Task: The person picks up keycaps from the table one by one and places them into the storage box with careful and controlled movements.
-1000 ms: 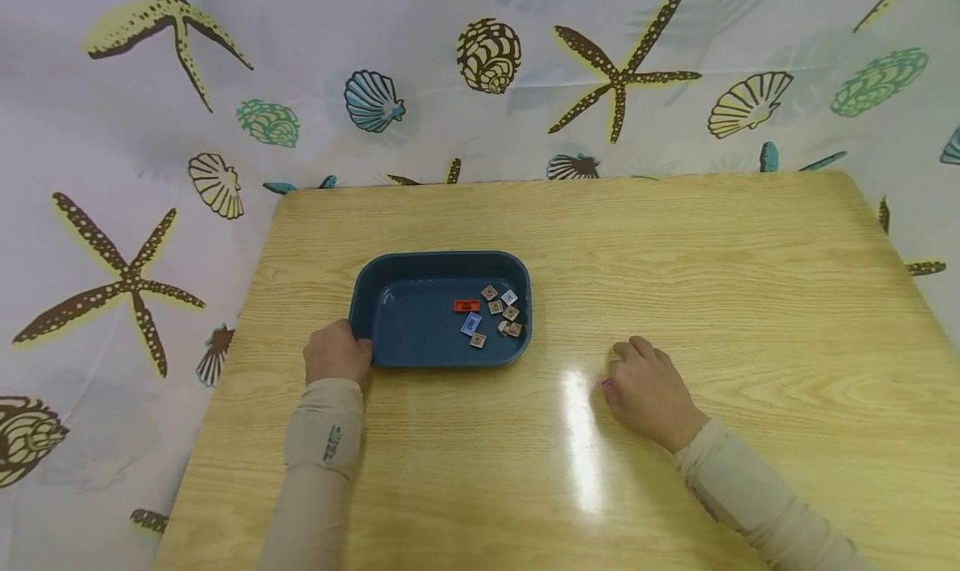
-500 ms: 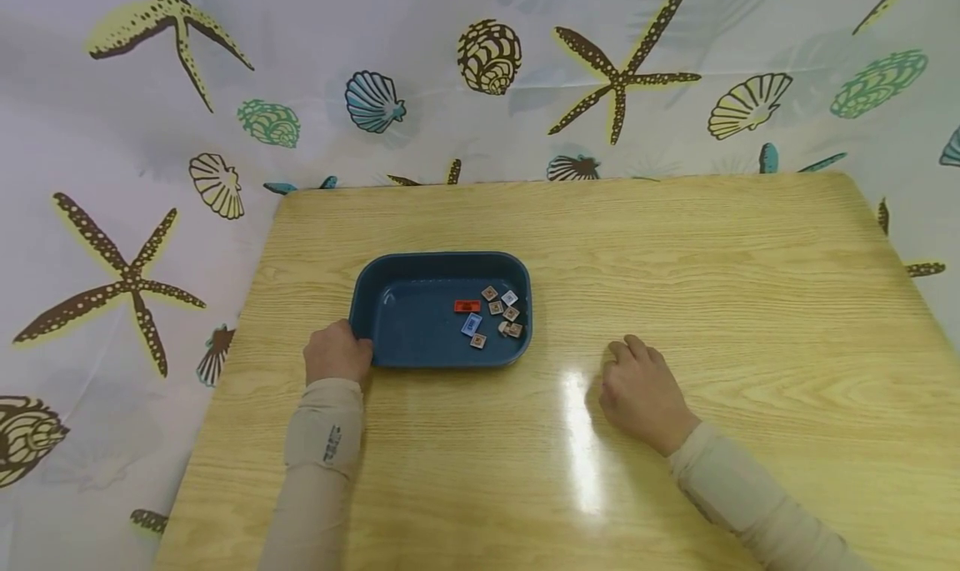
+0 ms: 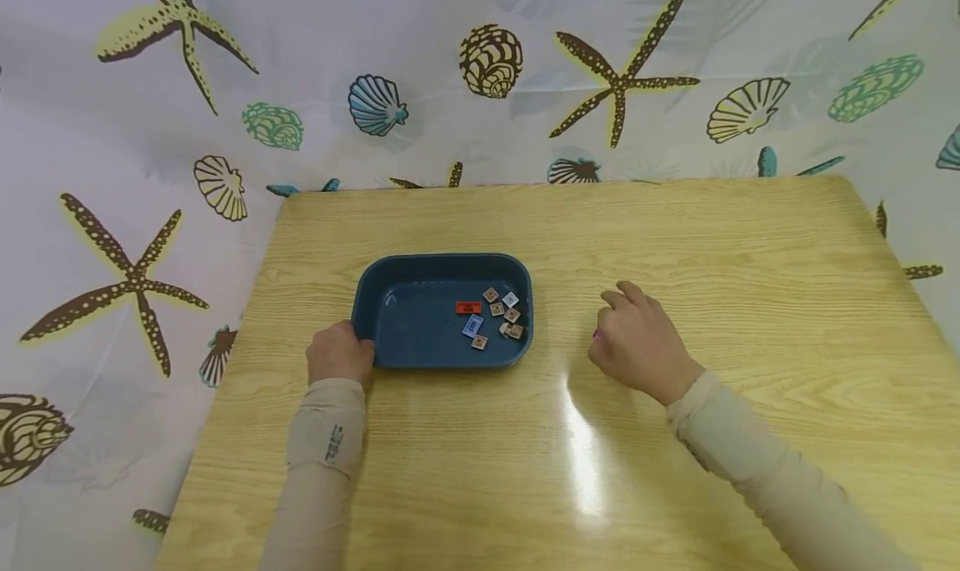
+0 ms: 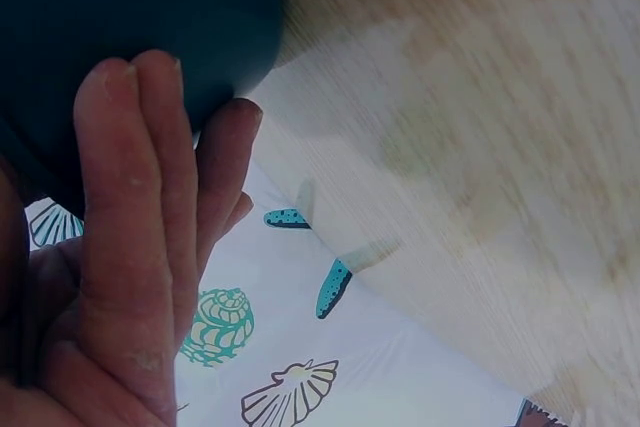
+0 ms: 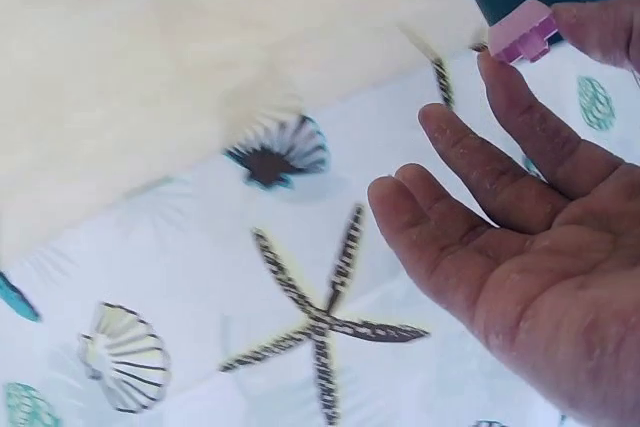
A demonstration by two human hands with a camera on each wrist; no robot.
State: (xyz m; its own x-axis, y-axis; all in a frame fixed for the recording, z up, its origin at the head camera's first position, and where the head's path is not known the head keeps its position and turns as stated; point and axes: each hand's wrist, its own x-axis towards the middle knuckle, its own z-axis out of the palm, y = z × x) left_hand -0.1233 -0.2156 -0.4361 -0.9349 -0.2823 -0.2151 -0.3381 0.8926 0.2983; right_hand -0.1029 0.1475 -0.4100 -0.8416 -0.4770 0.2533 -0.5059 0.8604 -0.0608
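Note:
My left hand (image 3: 340, 354) grips the near left corner of a dark blue tray (image 3: 412, 329), its thumb over the rim. In the left wrist view, the fingers (image 4: 125, 187) lie along the tray's outer wall. My right hand (image 3: 637, 342) is to the right of the tray, over the table. Between thumb and forefinger it pinches a small pink plastic piece (image 5: 523, 32), mostly hidden by the hand in the head view. The other fingers are spread apart. Inside the tray's right half lie a red tile (image 3: 468, 308), a blue tile (image 3: 472, 326) and several small tan squares (image 3: 497, 309).
A whitish square (image 3: 510, 300) lies among the tan ones. The wood-grain table (image 3: 712, 246) extends on all sides of the tray. Behind it and at both sides hangs a white cloth (image 3: 300, 29) printed with starfish and shells.
My right hand has moved away from me and slightly left across the table, and the pink piece shows again at its fingertips. My left hand keeps its grip on the tray.

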